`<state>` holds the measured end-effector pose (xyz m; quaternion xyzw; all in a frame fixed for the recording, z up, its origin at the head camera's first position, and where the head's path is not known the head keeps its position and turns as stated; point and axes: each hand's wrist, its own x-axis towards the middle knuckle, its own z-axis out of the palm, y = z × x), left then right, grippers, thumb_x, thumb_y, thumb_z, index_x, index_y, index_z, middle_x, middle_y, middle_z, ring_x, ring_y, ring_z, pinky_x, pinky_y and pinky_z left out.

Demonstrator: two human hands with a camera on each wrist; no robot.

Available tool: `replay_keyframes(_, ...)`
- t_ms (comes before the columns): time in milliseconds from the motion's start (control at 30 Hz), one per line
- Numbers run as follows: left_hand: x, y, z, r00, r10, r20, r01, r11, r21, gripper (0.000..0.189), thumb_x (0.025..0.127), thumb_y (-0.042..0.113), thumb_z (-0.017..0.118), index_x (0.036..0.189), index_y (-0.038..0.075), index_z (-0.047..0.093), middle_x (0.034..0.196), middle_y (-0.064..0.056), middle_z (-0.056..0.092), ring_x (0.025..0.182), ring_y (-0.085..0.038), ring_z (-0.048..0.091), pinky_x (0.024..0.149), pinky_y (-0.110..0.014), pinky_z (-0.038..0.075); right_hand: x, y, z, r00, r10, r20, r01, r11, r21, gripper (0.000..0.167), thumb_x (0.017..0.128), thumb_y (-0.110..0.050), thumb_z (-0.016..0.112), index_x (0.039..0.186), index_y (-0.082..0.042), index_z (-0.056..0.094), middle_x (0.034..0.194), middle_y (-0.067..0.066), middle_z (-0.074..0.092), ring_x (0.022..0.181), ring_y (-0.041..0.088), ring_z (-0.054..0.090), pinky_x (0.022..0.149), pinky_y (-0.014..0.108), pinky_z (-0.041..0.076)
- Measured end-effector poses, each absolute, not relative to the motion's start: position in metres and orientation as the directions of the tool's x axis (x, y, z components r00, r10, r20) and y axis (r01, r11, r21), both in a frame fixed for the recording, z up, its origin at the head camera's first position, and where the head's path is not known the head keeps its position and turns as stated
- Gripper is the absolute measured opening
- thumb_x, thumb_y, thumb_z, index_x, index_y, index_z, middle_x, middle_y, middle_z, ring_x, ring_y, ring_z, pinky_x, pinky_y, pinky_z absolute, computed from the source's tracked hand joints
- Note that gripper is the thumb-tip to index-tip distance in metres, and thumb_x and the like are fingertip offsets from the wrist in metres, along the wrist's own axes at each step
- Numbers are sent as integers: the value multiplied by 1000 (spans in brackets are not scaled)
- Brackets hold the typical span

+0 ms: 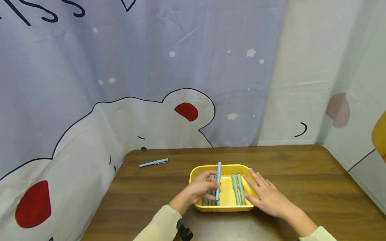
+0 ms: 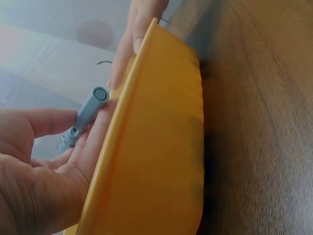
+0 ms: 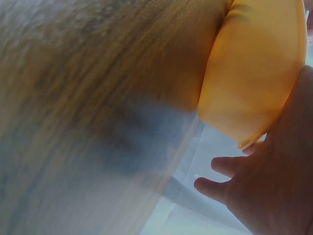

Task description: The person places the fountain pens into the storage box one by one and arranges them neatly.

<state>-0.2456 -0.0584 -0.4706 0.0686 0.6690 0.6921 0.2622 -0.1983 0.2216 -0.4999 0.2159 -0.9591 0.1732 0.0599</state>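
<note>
My left hand (image 1: 202, 186) pinches a light blue capped pen (image 1: 218, 180) between thumb and fingers, above the left part of a yellow tray (image 1: 223, 209). In the left wrist view the round end of that pen (image 2: 100, 94) points toward the camera. Beneath the hand, several pens (image 1: 213, 192) lie side by side in the tray, partly covered by the fingers. Two pale green pens (image 1: 238, 190) lie in the tray's right part. My right hand (image 1: 268, 195) has its fingers spread and touches the tray's right rim.
Another light blue pen (image 1: 153, 163) lies on the brown wooden table (image 1: 144, 201), toward its back left. A printed curtain (image 1: 229, 77) hangs behind the table and along its sides. A black strap device (image 1: 184, 231) sits on the left wrist.
</note>
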Motion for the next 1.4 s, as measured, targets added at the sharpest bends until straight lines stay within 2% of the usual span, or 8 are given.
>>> replay_keyframes(367, -241, -42, -481, -850, 422, -314, -297, 109, 949, 51, 96, 1, 65, 143, 0, 44, 103, -15, 62, 81, -24, 66, 65, -42, 62, -198, 221, -505, -902, -385, 195, -426, 867, -257, 67, 101, -53, 55, 157, -18, 41, 165, 17, 26, 148, 46, 28, 111, 71, 27)
replay_keyframes(700, -243, -30, -483, -835, 422, -352, -297, 193, 935, 43, 96, 0, 63, 136, -10, 50, 99, -26, 67, 82, -31, 72, 62, -38, 62, -199, 219, -502, -898, -390, 205, -433, 866, -251, 67, 101, -52, 57, 156, -18, 42, 166, 16, 25, 148, 46, 28, 112, 71, 25)
replay_keyframes(833, -245, -26, -483, -823, 429, -372, -307, 214, 927, 42, 97, 0, 62, 134, -13, 51, 94, -24, 67, 82, -29, 72, 64, -37, 62, -200, 220, -501, -899, -390, 201, -432, 866, -251, 67, 101, -52, 56, 156, -17, 41, 166, 16, 24, 149, 45, 28, 112, 71, 25)
replay_keyframes(1067, -246, -23, -485, -799, 423, -428, -352, 248, 903, 28, 95, -1, 65, 120, -11, 59, 84, -17, 68, 75, -23, 72, 66, -36, 62, -199, 220, -501, -896, -397, 199, -438, 862, -254, 67, 101, -51, 56, 156, -17, 41, 166, 17, 24, 148, 45, 29, 112, 71, 26)
replay_keyframes(1400, -247, -17, -484, -794, 421, -439, -348, 278, 895, 47, 96, -1, 64, 137, -18, 48, 94, -20, 71, 82, -29, 76, 67, -32, 62, -199, 221, -501, -898, -393, 198, -434, 863, -259, 67, 101, -53, 55, 156, -16, 42, 166, 17, 25, 147, 45, 31, 111, 71, 27)
